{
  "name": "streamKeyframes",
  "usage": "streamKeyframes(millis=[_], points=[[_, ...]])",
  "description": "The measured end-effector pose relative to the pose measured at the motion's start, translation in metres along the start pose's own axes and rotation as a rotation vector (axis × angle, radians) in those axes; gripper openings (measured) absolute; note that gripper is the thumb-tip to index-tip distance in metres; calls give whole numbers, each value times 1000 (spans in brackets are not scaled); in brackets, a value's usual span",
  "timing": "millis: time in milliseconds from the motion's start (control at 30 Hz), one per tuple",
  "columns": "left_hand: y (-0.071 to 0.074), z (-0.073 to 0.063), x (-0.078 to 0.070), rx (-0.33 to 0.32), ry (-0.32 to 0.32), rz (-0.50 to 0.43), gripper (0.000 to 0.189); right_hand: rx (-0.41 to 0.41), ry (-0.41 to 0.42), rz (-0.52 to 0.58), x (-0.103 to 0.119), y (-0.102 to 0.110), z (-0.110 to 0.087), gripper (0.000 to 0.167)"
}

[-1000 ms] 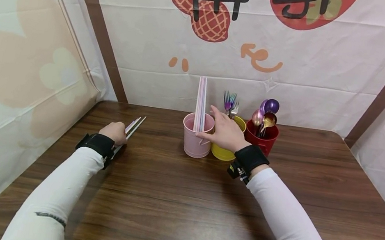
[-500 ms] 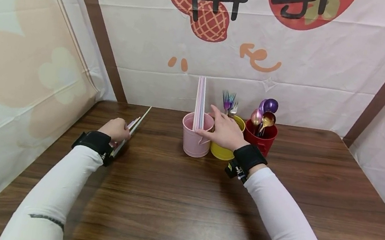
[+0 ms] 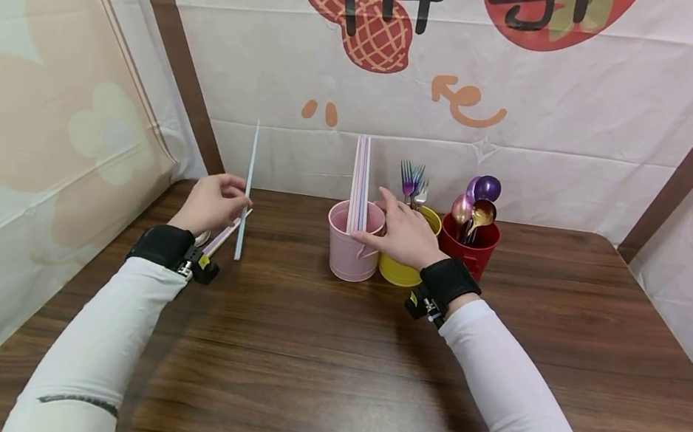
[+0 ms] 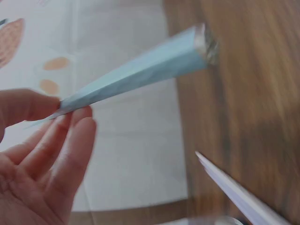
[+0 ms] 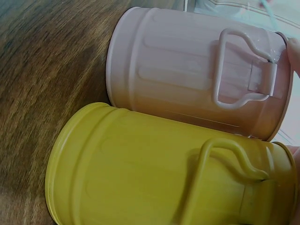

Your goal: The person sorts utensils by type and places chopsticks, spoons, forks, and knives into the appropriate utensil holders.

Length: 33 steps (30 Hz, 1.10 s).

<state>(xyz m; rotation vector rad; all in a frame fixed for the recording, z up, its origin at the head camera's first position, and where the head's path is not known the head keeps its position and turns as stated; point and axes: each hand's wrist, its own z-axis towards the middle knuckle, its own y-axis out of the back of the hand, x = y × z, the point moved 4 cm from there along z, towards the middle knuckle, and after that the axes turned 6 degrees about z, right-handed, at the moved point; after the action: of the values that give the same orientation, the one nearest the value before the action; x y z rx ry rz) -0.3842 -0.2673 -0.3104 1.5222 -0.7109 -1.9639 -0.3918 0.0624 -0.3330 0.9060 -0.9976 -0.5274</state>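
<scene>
My left hand (image 3: pixel 210 203) pinches a light blue chopstick (image 3: pixel 241 234) between thumb and fingertips. It stands nearly upright, its thin tip up; in the left wrist view the thick square end (image 4: pixel 206 44) points toward the table. Below that hand lie pale chopsticks (image 3: pixel 220 238), partly hidden by the wrist. My right hand (image 3: pixel 407 236) is spread over the yellow bucket (image 3: pixel 400 275), its thumb at the rim of the pink bucket (image 3: pixel 349 265). Several pale chopsticks (image 3: pixel 360 188) stand in the pink bucket. Both buckets' side handles show in the right wrist view.
Forks (image 3: pixel 415 180) stand in the yellow bucket. To its right, a red bucket (image 3: pixel 481 257) holds several metallic spoons (image 3: pixel 488 189). The buckets stand in a row near the back edge of the brown wooden table (image 3: pixel 296 373), before a printed cloth wall (image 3: pixel 519 137).
My left hand has lifted the light blue chopstick from the others on the table and swung it from slanted to nearly upright. My right hand has stayed at the buckets.
</scene>
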Motion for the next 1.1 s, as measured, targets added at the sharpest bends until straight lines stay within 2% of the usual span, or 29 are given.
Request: streamKeyframes(millis=[133,200,267,600,700,800,967,1100], points=[[4,1,-19,-118,-62,-169,35,0,-1,-8,0,0,0,99],[4,1,-28,-171,-86,-273,30,0,-1,-5,0,0,0,99],[3,1,-38,-212,-123,-333,25,0,0,-5,0,0,0,99],[-6,-8,-91,-359,-278,-416,18,17,-16,14,1,1,-1,100],[-13,-9,-104,-372,-341,-422,14,15,-11,16,1,1,0,100],[-21,-6,-111,-361,-369,-440,13,15,-7,18,1,1,0,99],[-40,0,-115,-322,-382,-471,14,17,-11,12,0,0,0,100],[-57,3,-114,-291,-422,-446,23,15,-12,10,-1,0,0,99]])
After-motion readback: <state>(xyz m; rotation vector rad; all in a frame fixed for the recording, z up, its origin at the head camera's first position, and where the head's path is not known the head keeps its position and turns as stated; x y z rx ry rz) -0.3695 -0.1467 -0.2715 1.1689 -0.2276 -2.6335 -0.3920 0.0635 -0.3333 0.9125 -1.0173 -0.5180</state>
